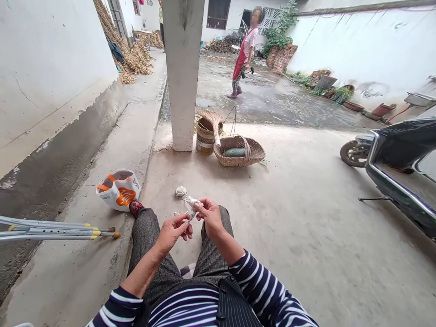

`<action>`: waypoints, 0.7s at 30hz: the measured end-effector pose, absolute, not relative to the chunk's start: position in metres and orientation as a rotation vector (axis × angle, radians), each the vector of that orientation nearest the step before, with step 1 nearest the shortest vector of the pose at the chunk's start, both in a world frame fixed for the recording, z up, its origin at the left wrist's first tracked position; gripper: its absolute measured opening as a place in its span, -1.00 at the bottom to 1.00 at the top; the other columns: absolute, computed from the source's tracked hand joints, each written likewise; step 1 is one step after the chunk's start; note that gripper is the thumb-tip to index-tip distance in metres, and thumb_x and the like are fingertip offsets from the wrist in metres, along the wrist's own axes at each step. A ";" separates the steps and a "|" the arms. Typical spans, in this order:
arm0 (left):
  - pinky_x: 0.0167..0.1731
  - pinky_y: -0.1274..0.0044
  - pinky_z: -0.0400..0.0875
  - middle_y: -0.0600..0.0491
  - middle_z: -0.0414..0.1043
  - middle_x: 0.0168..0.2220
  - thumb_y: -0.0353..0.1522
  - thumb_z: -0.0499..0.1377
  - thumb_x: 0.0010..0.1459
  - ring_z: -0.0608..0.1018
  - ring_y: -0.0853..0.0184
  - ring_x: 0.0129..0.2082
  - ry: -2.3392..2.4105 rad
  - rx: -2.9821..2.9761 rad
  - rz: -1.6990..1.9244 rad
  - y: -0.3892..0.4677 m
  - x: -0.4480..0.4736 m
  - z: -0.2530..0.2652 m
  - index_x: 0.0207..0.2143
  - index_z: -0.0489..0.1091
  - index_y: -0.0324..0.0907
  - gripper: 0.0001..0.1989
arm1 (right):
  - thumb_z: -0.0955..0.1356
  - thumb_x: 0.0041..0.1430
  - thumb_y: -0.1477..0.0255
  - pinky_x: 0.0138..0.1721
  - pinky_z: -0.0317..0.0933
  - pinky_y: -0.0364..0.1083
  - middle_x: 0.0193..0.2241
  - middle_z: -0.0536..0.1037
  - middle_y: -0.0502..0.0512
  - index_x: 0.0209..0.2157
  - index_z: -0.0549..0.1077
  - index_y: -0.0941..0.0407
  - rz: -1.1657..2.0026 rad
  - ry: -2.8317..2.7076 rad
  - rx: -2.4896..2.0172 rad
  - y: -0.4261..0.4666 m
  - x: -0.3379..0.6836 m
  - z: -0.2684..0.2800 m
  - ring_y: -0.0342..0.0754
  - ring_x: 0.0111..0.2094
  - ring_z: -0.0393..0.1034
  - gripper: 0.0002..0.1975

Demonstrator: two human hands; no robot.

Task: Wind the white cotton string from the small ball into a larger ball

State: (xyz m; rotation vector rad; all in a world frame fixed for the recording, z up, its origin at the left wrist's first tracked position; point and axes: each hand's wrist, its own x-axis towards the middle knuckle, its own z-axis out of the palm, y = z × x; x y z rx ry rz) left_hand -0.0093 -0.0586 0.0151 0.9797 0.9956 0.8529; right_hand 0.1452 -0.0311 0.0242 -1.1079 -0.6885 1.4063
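White cord (193, 200) spans two hands above the gap between a seated person's knees (145, 222).
At far left, a pair of crutches (64, 230) lies with its tips toward the seat, presumably for easy reach; a white-and-orange tote bag (119, 193) stands by the left foot. The left hand (172, 232) is narrow, thumb against fingers, seemingly on a thin strand, perhaps to control it. Beyond it, the cord's ball (180, 192) appears to sit on the concrete floor (289, 204), likely so that slack can feed freely. The right hand (210, 215) pinches a small white bundle of cord, probably to steady it. Farther out, a bucket (205, 141) props a straw broom (214, 119) beside a wicker basket (238, 160) cradling a green gourd (235, 152); a scooter (405, 163) stands at right.
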 end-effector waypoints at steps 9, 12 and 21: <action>-0.48 0.54 0.38 -0.02 0.53 -0.45 -0.12 0.37 0.06 0.53 0.34 -0.48 1.035 1.077 0.878 -0.059 -0.001 0.023 -0.36 0.55 -0.29 -0.63 | 0.52 -0.15 0.22 -0.58 0.08 -0.16 -0.63 0.44 -0.12 -0.41 0.47 0.11 1.370 -0.756 -1.145 -0.031 0.147 0.024 -0.21 -0.64 0.19 -0.69; -0.51 0.54 0.36 0.02 0.50 -0.51 -0.07 0.35 0.08 0.49 0.37 -0.56 1.034 1.068 0.853 -0.060 -0.001 0.023 -0.38 0.53 -0.28 -0.60 | 0.52 -0.15 0.22 -0.59 0.07 -0.17 -0.63 0.44 -0.12 -0.42 0.47 0.11 1.378 -0.755 -1.134 -0.030 0.147 0.026 -0.22 -0.65 0.18 -0.69; -0.44 0.53 0.35 -0.02 0.54 -0.44 -0.06 0.39 0.01 0.54 0.32 -0.46 1.020 0.993 0.846 -0.056 -0.005 0.021 -0.35 0.55 -0.28 -0.58 | 0.52 -0.10 0.22 -0.55 0.10 -0.16 -0.63 0.45 -0.10 -0.42 0.46 0.12 1.339 -0.804 -1.132 -0.027 0.144 0.026 -0.20 -0.64 0.21 -0.69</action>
